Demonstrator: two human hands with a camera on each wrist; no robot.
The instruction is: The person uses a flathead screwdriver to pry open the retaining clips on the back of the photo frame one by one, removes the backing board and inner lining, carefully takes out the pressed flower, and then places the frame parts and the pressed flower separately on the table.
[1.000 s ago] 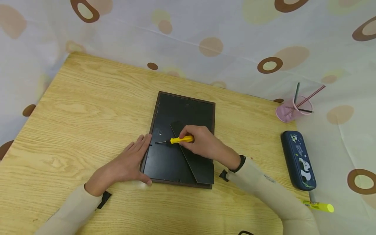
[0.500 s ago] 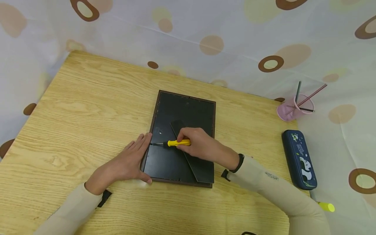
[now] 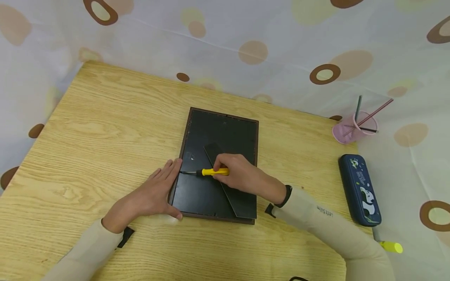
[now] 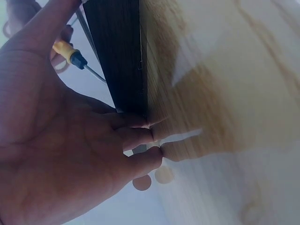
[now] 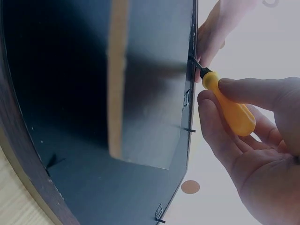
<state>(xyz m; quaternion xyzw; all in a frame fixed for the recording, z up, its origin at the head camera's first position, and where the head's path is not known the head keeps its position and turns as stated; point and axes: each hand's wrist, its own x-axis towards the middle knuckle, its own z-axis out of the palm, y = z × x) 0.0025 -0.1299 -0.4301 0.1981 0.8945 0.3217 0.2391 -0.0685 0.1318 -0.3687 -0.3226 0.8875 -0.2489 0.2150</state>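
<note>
A picture frame point(image 3: 207, 128) lies face down on the table, its black backing and slanted stand leg point(image 3: 242, 205) showing. In my right hand point(image 3: 239, 173) a yellow-handled screwdriver point(image 3: 214, 171) is pinched between thumb and fingers. Its thin shaft points left, and the tip is at the frame's left edge, by a small dark metal tab. Flat along that left edge rests my left hand point(image 3: 151, 197), fingers straight, thumb at the near corner. The right wrist view shows more bent tabs point(image 5: 190, 130) along the frame's rim.
At the back right stands a pink mesh cup point(image 3: 342, 132) with several pencils. In front of it lie a dark blue pencil case point(image 3: 359, 191) with a panda and a yellow-capped marker point(image 3: 391, 246). A patterned curtain point(image 3: 225, 39) borders the wooden table point(image 3: 116, 121).
The screwdriver has shifted slightly left, its tip going from the backing to the frame's left edge. My right hand moved with it. My left hand and the frame have stayed put.
</note>
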